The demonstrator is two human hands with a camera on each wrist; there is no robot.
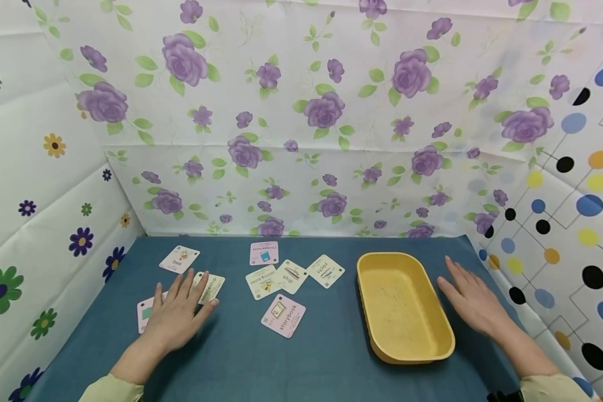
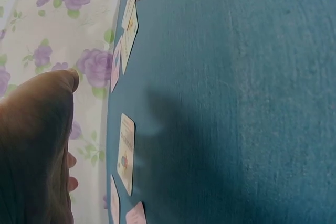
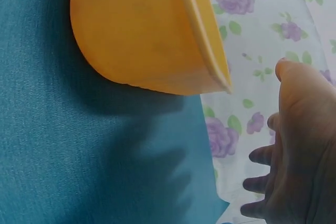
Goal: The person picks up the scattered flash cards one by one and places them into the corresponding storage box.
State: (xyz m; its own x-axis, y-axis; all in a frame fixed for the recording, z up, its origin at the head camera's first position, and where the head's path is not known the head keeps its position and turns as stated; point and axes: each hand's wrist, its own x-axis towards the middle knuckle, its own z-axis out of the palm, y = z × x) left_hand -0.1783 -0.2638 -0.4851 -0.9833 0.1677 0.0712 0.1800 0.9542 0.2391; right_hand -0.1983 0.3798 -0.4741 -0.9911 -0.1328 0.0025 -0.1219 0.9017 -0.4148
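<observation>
Several small picture cards lie on the blue tablecloth [image 1: 241,363]. My left hand [image 1: 180,304] is spread flat with straight fingers over two of them: a pale card [image 1: 212,287] at the fingertips and a pink card [image 1: 146,314] by the thumb side. I cannot tell whether it touches them. My right hand [image 1: 468,298] is flat and open beside the right wall of an empty yellow tray [image 1: 434,349]. In the left wrist view the left hand [image 2: 34,145] sits above a pale card [image 2: 126,153]. In the right wrist view the right hand [image 3: 304,150] is next to the tray [image 3: 142,30].
More cards lie in the middle: bee [image 1: 180,259], a pink one [image 1: 264,253], sailing boat [image 1: 261,282], ship [image 1: 291,276], yacht [image 1: 325,271] and storybook [image 1: 283,316]. Flowered sheets wall the table at the back and left, a dotted sheet at the right.
</observation>
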